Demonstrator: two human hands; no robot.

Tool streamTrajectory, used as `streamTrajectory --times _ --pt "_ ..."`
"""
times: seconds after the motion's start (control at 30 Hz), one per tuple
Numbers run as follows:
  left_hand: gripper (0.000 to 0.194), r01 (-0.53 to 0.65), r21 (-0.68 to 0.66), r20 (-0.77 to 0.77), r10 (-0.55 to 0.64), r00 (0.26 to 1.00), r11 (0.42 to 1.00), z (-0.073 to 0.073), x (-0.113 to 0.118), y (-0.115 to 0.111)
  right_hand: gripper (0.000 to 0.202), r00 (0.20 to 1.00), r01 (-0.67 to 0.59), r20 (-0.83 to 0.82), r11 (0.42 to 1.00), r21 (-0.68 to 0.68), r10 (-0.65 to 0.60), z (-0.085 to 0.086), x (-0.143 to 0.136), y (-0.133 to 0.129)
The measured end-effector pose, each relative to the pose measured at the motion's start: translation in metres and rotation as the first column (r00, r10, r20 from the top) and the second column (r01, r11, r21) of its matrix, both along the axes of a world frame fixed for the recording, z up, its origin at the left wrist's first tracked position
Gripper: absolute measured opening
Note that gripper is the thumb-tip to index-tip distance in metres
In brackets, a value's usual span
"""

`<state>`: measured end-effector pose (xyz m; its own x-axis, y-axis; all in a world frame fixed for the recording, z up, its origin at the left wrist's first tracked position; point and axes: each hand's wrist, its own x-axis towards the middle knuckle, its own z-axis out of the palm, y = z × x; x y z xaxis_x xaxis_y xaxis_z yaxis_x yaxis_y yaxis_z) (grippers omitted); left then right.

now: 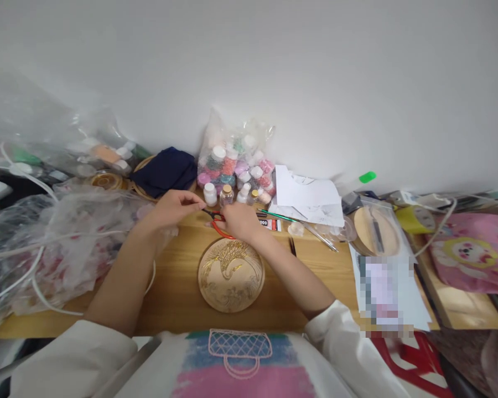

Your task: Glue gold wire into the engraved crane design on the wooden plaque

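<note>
Clock directions are from the middle of the patterned disc (231,284). Clear plastic bags (83,237) sprawl at 9 to 10 o'clock; a navy cloth (166,171) lies at 11. Also at 11, the left hand (170,210) has thumb and fingertips drawn together beside the blade end of the red-handled scissors (222,228); whether they pinch anything, I cannot tell. The scissors are at 12, above the disc, their handles in the nearly closed right hand (241,221). They should feel light, stiff and sharp-tipped, best gripped by the loops. The disc, flat on the table (174,282), looks light and firm, its gold relief perhaps delicate; take it by the rim. 4 small bottles (210,194) stand at 12, white papers (307,193) at 1 to 2.
</note>
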<state>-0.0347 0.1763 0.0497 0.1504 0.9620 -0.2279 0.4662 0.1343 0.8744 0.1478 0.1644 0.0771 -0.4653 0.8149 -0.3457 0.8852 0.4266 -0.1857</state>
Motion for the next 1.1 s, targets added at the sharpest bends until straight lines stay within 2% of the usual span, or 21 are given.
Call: streamTrajectory --times 0.3,0.57,0.77,1.1 --pt "0.038 0.047 0.106 -0.071 -0.039 0.997 0.993 -0.018 -0.023 0.014 0.054 0.999 0.015 -0.05 0.999 -0.043 -0.018 -0.009 -0.019 0.014" --pt "0.024 -0.009 0.075 -0.221 0.025 0.975 0.997 -0.01 -0.012 0.01 0.047 0.995 0.071 -0.067 0.997 -0.039 -0.074 -0.013 -0.022 0.015" --pt "0.019 -0.075 0.08 -0.306 0.096 0.947 0.994 -0.01 -0.003 0.01 0.044 0.992 0.112 -0.052 0.993 -0.036 -0.114 -0.012 -0.024 0.015" --pt "0.016 -0.081 0.046 -0.369 0.092 0.925 0.996 -0.008 0.002 0.009 0.046 0.995 0.098 0.002 0.995 -0.035 -0.098 -0.009 -0.025 0.014"
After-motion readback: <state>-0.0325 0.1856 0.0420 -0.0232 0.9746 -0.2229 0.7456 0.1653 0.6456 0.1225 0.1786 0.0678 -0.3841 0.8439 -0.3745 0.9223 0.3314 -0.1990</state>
